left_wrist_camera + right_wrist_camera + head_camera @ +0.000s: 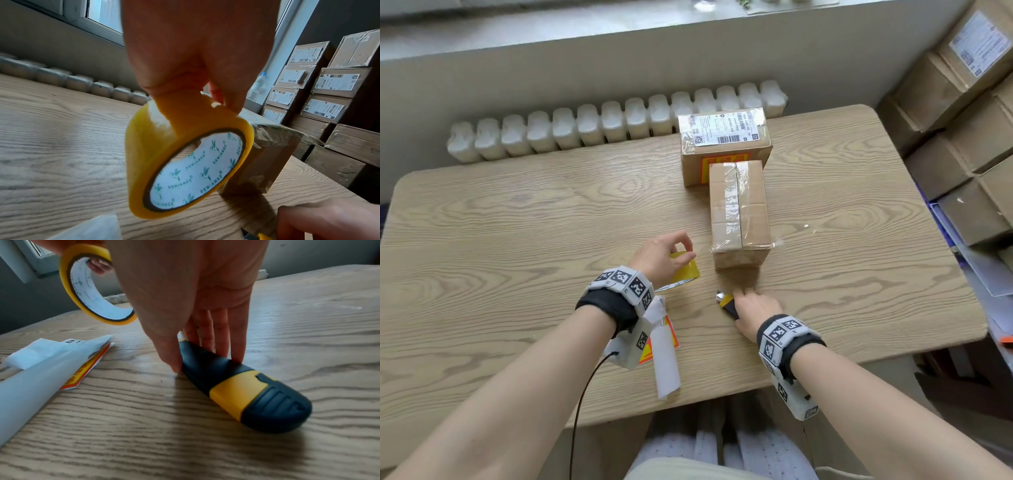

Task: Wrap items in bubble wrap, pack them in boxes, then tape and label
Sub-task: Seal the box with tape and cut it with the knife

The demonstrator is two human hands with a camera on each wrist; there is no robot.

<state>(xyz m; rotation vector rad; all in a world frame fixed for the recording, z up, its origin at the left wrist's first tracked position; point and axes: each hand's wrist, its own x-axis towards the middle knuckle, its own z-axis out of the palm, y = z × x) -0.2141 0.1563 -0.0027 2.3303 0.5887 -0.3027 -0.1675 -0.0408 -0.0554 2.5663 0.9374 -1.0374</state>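
Observation:
My left hand (681, 250) grips a yellow tape roll (685, 270) by its rim and holds it tilted just above the wooden table (517, 222). In the left wrist view the tape roll (185, 162) shows its white printed core. My right hand (739, 294) lies over a black and yellow utility knife (726, 301) on the table. Its thumb and fingers pinch the utility knife (236, 386) from both sides. A brown cardboard box (739, 212), sealed with clear tape, stands just beyond both hands. Behind it stands a second box (722, 144) with a shipping label on top.
White label sheets and an orange sticker (664, 349) lie near the front edge, under my left wrist. Stacked labelled boxes (962, 120) fill the right side beyond the table. A white radiator (602, 126) runs along the far edge. A water bottle (256, 87) stands by the window.

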